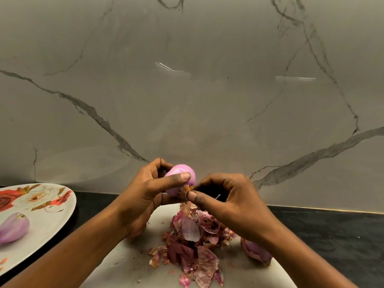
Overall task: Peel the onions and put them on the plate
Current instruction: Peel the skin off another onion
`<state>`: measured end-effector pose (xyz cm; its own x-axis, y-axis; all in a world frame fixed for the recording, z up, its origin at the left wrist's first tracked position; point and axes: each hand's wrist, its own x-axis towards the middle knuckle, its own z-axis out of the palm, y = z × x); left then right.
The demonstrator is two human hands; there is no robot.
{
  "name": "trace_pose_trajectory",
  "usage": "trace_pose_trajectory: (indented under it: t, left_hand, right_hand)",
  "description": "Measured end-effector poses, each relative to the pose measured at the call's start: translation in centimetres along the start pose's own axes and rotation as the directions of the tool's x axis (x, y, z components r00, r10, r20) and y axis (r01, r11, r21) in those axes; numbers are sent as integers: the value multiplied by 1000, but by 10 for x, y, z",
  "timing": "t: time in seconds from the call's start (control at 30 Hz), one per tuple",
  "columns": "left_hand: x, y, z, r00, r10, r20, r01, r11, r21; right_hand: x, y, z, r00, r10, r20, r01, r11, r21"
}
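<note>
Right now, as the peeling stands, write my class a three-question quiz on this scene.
1. True or false: the left hand holds the pink onion.
2. How many onions lie in view on the flowered plate? A one, B three, C none.
3. Fill in: the right hand pinches a scrap of dry ____ at the pink onion's end.
Key: 1 true; 2 A; 3 skin.

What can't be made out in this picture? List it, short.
Head view only:
- Floral plate and the peeled onion on it: cut off by the left edge.
- Second onion on the cutting board: partly behind the right forearm.
- Held onion: back hidden by the left hand; root end by the right hand grip on a skin scrap.
</note>
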<state>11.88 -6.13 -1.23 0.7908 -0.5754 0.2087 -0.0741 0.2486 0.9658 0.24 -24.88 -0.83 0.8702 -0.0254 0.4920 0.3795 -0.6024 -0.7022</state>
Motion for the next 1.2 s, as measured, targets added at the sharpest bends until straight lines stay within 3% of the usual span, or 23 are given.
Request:
trace_pose_trajectory:
  t: [0.3,0.47,0.77,0.97,1.2]
  left_hand:
    - [-1,-8,5,975,158,-153,-110,953,281]
    - [-4,-9,8,963,229,-142,-160,910,382]
    - [-5,-10,7,944,304,-128,-209,851,482]
    - [-4,-11,7,945,304,-122,-218,861,460]
    - [-5,-10,8,934,340,-114,-241,832,500]
  right_hand:
    - [-2,2,6,997,-46,-63,41,996,-82]
    - [-5,1,9,991,-121,-60,102,963,-250]
    - [-8,0,12,992,-120,-44,105,961,-256]
    - [-8,-5,9,993,-115,3,113,972,-206]
    - [-10,-5,12,987,-154,-35,138,947,-291]
